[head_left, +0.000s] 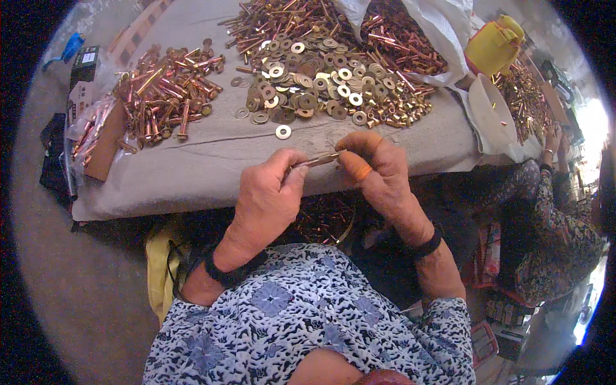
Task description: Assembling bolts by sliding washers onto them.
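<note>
Over the table's near edge, my left hand [272, 190] pinches one end of a brass-coloured bolt [320, 159] between thumb and fingers. The bolt lies almost level, pointing right. My right hand [380, 172], with orange covers on thumb and forefinger, closes on its other end; whether a small nut or washer is also there is hidden by the fingertips. One loose washer [283, 132] lies just beyond my hands. Behind it spreads a heap of flat washers [305, 83], with a pile of small nuts [401, 108] at its right.
Left on the cloth-covered table [212, 167] is a pile of assembled bolts [170, 93], beside a cardboard box [106, 144]. More bolts [289, 22] heap at the back, near a white sack [446, 38]. A co-worker's patterned sleeve [545, 192] shows at the right.
</note>
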A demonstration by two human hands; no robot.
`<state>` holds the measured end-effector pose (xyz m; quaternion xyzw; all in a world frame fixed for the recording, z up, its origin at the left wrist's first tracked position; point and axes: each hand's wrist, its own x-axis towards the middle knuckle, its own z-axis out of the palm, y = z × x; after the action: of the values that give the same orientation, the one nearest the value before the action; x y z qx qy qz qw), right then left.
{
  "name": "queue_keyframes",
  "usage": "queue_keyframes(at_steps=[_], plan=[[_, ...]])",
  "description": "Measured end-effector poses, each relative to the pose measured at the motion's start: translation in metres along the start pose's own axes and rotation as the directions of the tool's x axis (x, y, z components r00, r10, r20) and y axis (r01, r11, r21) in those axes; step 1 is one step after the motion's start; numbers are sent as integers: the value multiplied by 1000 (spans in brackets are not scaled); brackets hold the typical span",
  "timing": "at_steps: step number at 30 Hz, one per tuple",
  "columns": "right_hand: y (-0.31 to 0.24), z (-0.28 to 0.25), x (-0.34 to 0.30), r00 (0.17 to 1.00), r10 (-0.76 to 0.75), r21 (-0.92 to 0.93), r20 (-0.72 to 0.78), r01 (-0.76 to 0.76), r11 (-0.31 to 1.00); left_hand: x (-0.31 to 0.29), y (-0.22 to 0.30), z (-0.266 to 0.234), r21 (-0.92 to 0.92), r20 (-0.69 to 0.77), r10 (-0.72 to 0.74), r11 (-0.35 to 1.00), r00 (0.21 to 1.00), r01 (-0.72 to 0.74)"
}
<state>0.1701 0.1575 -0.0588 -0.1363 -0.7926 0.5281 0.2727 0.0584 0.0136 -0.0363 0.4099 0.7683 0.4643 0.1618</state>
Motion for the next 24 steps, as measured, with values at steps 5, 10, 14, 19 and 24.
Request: queue_keyframes(at_steps=[5,10,14,19,24], plan=[[-1,-2,-2,993,82,284,86,-103,953,1,7,-7,-244,189,-261,921,947,303],[-4,-5,-1,999,-13,37,42,11,999,2,8,-11,-316,277,-303,867,912,385],[-7,-8,1,990,-129,-269,48,138,953,1,6,-5,-281,226,-231,914,946,291],[-8,-5,0,996,-82,-164,-26,77,984,0,3,-2,-257,194,-214,931,957,260],[4,-1,-2,983,-175,-119,-58,167,979,1,1,-3,-269,217,-232,920,948,286]])
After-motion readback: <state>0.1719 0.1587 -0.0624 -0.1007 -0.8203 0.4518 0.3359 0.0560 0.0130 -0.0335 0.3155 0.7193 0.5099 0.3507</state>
